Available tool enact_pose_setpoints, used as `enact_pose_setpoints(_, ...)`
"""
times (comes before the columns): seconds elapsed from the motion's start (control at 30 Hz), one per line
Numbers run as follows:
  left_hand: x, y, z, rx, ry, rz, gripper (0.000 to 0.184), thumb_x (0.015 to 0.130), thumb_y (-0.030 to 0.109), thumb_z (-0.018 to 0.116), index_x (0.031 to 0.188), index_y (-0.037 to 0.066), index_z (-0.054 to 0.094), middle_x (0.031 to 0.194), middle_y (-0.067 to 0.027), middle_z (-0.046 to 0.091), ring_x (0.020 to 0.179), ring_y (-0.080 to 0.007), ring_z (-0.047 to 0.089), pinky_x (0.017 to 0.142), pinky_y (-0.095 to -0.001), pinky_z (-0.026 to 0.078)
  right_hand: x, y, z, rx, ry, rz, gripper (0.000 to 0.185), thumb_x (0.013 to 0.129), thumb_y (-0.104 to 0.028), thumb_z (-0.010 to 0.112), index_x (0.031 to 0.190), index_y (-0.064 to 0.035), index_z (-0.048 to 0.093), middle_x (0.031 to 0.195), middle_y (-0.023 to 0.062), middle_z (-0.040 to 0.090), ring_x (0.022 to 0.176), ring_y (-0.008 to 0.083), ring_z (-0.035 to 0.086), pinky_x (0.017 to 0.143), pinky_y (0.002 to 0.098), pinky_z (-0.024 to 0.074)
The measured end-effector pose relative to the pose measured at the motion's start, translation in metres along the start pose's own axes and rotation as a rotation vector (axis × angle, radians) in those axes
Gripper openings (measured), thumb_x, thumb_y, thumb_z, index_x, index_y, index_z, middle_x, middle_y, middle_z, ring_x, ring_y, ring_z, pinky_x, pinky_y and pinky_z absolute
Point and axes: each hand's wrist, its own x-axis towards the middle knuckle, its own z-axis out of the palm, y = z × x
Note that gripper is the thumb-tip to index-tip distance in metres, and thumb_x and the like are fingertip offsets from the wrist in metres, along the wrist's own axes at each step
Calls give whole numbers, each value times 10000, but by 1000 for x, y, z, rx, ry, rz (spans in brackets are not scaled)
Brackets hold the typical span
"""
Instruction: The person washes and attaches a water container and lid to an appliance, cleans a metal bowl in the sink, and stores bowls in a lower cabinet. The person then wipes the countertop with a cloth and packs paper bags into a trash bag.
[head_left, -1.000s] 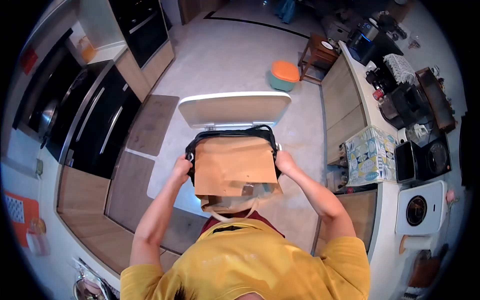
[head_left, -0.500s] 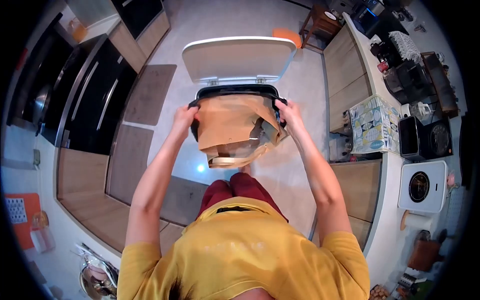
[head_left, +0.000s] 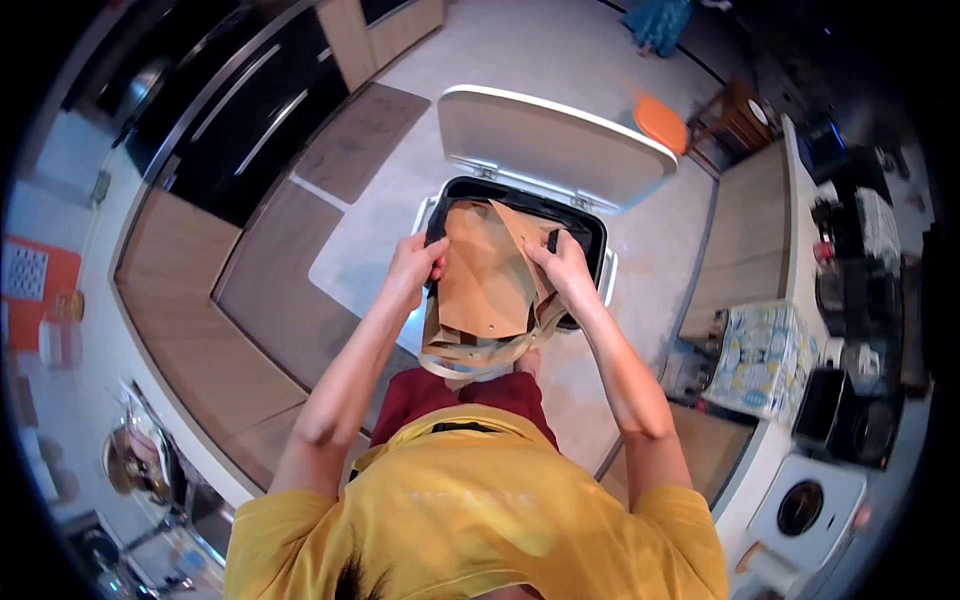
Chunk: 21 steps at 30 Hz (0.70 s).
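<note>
A brown paper bag point(head_left: 480, 265), creased and folded, sits at the mouth of a trash bin. Its pale strap-like handle point(head_left: 462, 372) hangs at the near side. My left hand point(head_left: 412, 268) is closed on the bag's left edge, with black material beside the fingers. My right hand point(head_left: 562, 262) pinches the bag's right side, and a small black piece sticks up between thumb and fingers. Behind the bag, the bin's black inner rim point(head_left: 590, 225) shows, with its white lid point(head_left: 550, 145) standing up. The bin's inside is mostly hidden.
Wooden cabinets point(head_left: 180, 260) and a counter run along the left; another counter with appliances lines the right. Brown floor mats point(head_left: 370, 140) lie at left. An orange seat point(head_left: 660, 122) and wooden stool point(head_left: 735, 120) stand behind the lid. Part of a person in blue-green clothing point(head_left: 660, 22) appears at the top.
My hands have come closer together, the right one moving inward along the bag. The bag looks narrower and more folded. The view has turned, so the bin appears tilted and farther right.
</note>
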Motion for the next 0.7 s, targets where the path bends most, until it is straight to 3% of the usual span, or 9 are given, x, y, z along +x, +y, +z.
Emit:
enact_pose_setpoints(0.07, -13, -1, 12, -135, 79, -27, 156, 812, 136, 530, 686, 77, 459, 564, 29, 445, 422, -50, 337, 435, -200, 324, 9, -3, -8, -7, -60, -11, 344, 733, -171, 634, 950, 52, 487, 853, 109, 564, 772, 138, 539, 686, 271, 435)
enact_pose_setpoints(0.13, -25, -11, 25, -222, 169, -37, 150, 816, 136, 527, 696, 76, 460, 563, 30, 441, 419, -49, 333, 438, -199, 327, 12, -7, -14, -58, -120, -13, 382, 704, -213, 643, 903, 76, 489, 838, 190, 585, 790, 213, 574, 696, 311, 443)
enact_pose_setpoints(0.17, -28, -14, 34, -298, 224, -42, 143, 821, 137, 523, 706, 75, 462, 562, 32, 438, 417, -47, 329, 441, -198, 330, 12, -11, -19, 15, -174, -70, 323, 729, -155, 639, 927, 46, 483, 799, 82, 545, 719, 128, 520, 642, 268, 438)
enact_pose_setpoints(0.37, -58, -20, 72, -438, 490, 40, 88, 845, 119, 484, 796, 47, 490, 563, 31, 430, 401, -35, 309, 437, -188, 339, 42, -6, -27, -85, -460, -113, 295, 731, -153, 639, 893, 36, 480, 763, 66, 529, 714, 119, 512, 634, 261, 437)
enact_pose_setpoints(0.57, -93, -26, 106, -612, 695, 81, 90, 848, 91, 465, 883, 17, 502, 566, 26, 429, 396, -42, 300, 452, -199, 343, 66, -21, -24, -143, -667, -175, 193, 728, -140, 616, 786, -23, 474, 665, 22, 501, 559, 92, 455, 504, 235, 377)
enact_pose_setpoints(0.63, -101, -24, 117, -659, 733, 101, 102, 844, 91, 471, 898, 13, 508, 566, 25, 427, 394, -40, 298, 446, -194, 329, 73, -42, -25, -108, -799, -103, 327, 696, -174, 647, 806, 43, 428, 691, 92, 525, 596, 126, 498, 518, 271, 421)
enact_pose_setpoints(0.67, -104, -23, 121, -696, 746, 119, 115, 841, 91, 476, 912, 8, 513, 566, 25, 425, 392, -39, 295, 441, -189, 315, 72, -49, -22, -69, -817, -96, 165, 723, -126, 609, 774, -28, 487, 645, 24, 502, 545, 91, 455, 472, 228, 357)
enact_pose_setpoints(0.7, -108, -23, 125, -706, 758, 128, 115, 841, 91, 476, 912, 8, 513, 566, 25, 425, 392, -39, 295, 441, -189, 315, 74, -49, -18, -78, -830, -103, 165, 723, -126, 609, 774, -28, 487, 645, 24, 502, 545, 91, 455, 472, 228, 357)
